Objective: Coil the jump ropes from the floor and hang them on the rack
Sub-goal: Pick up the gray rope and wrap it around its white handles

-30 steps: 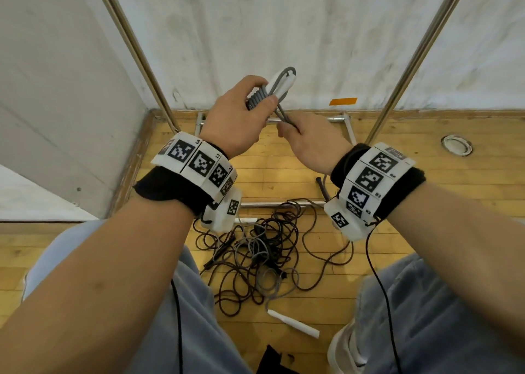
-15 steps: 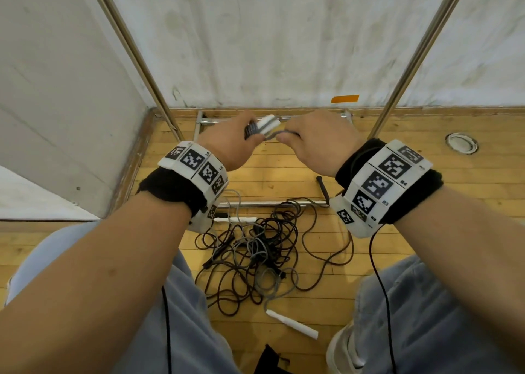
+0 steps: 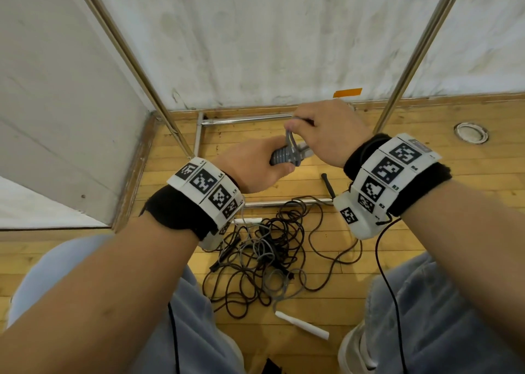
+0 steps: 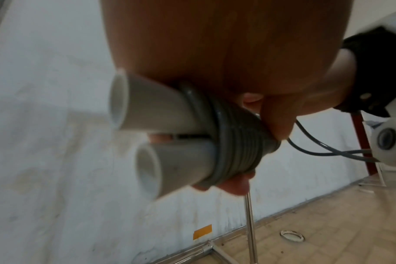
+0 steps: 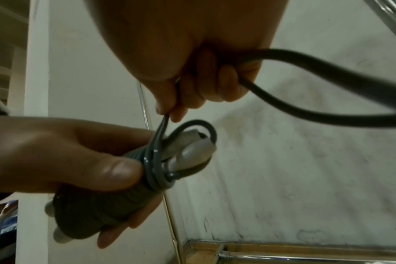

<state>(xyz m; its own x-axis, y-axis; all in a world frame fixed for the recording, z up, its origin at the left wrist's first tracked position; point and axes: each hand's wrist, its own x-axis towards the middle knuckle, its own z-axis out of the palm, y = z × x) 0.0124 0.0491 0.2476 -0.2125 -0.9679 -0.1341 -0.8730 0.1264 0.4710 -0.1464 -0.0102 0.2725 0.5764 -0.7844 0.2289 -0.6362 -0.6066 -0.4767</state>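
A grey jump rope [image 3: 285, 156] is wound in tight turns around its two white handles [image 4: 161, 125]. My left hand [image 3: 255, 169] grips this bundle [image 5: 97, 210] around the coils. Above it my right hand [image 3: 326, 129] pinches the free end of the grey cord [image 5: 163, 125], which loops over the handle tips [image 5: 199, 148]. A tangle of dark and grey ropes [image 3: 270, 254] lies on the wooden floor between my knees, with a loose white handle [image 3: 302, 321] in front of it. The metal rack's uprights [image 3: 409, 61] rise left and right.
The rack's base bars [image 3: 247, 119] run low along the floor by the white wall. A black handle [image 3: 326, 184] lies near the front bar. A round floor fitting [image 3: 470, 132] sits at the right. An orange tape strip [image 3: 347, 92] marks the wall.
Both hands came down from in front of the wall to just above the floor. My right hand moved over the bundle, pulling the cord end up; the bundle now lies level.
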